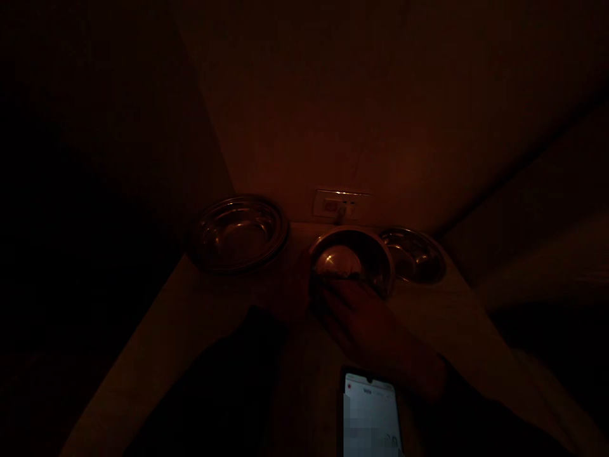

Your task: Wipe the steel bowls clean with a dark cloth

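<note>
The scene is very dark. A steel bowl stands tilted toward me in the middle of a pale counter. My right hand reaches in from the lower right, its fingers closed over the bowl's near rim. My left hand comes out of a dark sleeve and rests against the bowl's left side; its fingers are lost in the dark. A lit phone shows at the bottom edge, below my right wrist.
A wide steel plate leans at the back left of the counter. Another steel bowl sits just right of the middle one. A wall socket is behind them. Walls close in on the left and back.
</note>
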### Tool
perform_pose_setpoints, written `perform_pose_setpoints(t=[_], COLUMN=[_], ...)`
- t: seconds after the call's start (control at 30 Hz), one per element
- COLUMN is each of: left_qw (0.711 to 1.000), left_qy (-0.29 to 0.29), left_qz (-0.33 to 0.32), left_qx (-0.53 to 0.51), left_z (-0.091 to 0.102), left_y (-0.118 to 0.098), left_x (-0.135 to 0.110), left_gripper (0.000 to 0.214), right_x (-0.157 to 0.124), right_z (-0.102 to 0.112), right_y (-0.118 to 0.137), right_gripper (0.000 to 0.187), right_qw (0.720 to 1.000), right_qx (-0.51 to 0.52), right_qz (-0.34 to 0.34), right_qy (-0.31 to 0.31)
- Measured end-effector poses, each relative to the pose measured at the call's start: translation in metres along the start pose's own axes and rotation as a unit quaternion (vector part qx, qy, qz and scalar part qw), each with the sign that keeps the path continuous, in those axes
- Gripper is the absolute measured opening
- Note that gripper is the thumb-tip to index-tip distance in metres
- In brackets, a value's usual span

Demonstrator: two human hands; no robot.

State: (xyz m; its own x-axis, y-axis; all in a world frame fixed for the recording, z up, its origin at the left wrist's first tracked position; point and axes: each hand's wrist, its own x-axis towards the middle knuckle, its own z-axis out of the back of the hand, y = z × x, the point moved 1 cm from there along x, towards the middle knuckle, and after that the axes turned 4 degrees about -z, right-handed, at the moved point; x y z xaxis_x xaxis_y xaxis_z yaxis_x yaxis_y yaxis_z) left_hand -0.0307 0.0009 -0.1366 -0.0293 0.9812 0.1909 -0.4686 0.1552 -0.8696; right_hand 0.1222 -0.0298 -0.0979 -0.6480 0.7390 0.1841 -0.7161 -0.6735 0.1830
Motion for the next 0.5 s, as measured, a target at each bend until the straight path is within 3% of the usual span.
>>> perform_pose_setpoints(t=[0.13,0.37,0.5], left_qw=[1.000,1.000,1.000], left_qy=[0.013,-0.017,-0.017], left_qz=[0.016,0.015,-0.002], left_qx=[0.019,-0.004,0.007], left_z=[0.002,-0.002,-0.004], left_y=[-0.003,0.001,0.004], left_x=[0.000,0.001,-0.002], left_gripper=[0.047,0.046,0.047], right_x=[0.005,-0.012,-0.009], right_z=[-0.009,0.003,-0.003], right_y=[0.005,-0.003,0.002], right_gripper=[0.042,0.039,0.037], right_qw=[0.999,0.995,0.996], right_qx=[0.006,-0.091,-0.091], right_qz=[0.009,0.017,0.000], right_qy=[-0.053,0.041,0.019])
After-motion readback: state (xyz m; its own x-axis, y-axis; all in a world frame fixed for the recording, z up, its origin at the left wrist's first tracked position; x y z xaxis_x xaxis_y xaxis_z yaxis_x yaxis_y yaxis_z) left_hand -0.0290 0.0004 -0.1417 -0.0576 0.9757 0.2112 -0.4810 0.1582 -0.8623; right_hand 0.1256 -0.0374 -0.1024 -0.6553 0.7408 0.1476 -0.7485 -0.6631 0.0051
